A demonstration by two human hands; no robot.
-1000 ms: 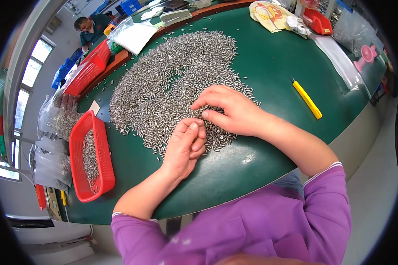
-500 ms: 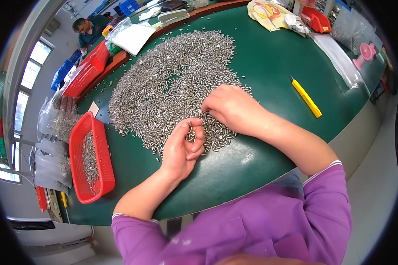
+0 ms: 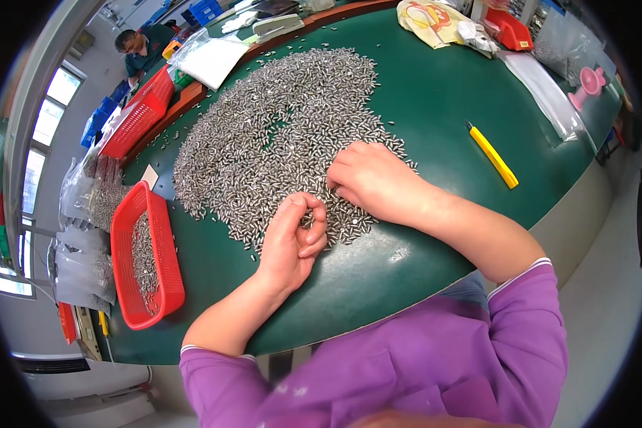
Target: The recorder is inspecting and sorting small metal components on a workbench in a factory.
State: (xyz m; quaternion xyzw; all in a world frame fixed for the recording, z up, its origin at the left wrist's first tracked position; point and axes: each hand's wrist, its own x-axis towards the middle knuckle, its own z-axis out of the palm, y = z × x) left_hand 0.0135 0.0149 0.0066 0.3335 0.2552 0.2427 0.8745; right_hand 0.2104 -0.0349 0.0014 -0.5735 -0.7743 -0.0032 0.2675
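A wide heap of small silvery metal pins (image 3: 264, 121) is spread over the green table. At the heap's near edge my left hand (image 3: 292, 239) is turned palm inward. Its fingers curl toward the thumb; whatever lies between the fingertips is too small to make out. Just right of it, my right hand (image 3: 374, 178) reaches palm down over the pins, fingers bent and drawn together. Its fingertips are partly hidden, and I cannot make out what they grip. The two hands are close but apart.
Left of the heap stands a red plastic basket (image 3: 172, 285) with similar pins inside. A yellow utility knife (image 3: 493, 157) lies on the right. Bags of parts (image 3: 85, 264) line the left edge. Another red basket (image 3: 139, 118) sits farther back, near a seated person (image 3: 143, 53).
My right hand has shifted slightly away from the left, opening a small gap between them. The left fingertips have curled closer to the thumb.
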